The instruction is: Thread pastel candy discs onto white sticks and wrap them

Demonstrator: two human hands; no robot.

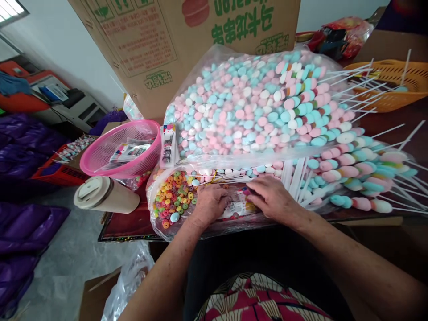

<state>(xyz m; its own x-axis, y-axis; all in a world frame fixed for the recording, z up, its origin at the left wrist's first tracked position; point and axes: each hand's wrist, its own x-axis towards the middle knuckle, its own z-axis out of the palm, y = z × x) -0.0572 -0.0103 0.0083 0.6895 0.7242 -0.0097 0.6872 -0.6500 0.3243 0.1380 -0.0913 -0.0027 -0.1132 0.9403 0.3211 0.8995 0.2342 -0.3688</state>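
Both my hands rest on a printed packet just before the marshmallow bag: left hand curled, pressing it flat; right hand pinching its edge, skewers beside.

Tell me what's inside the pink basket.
The pink basket holds flat printed packets in clear wrap. Anything beneath them is covered, and their print is too small to read.

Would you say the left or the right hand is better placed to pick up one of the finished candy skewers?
Probably the right hand: it lies beside the candy skewers, while the left hand is farther away.
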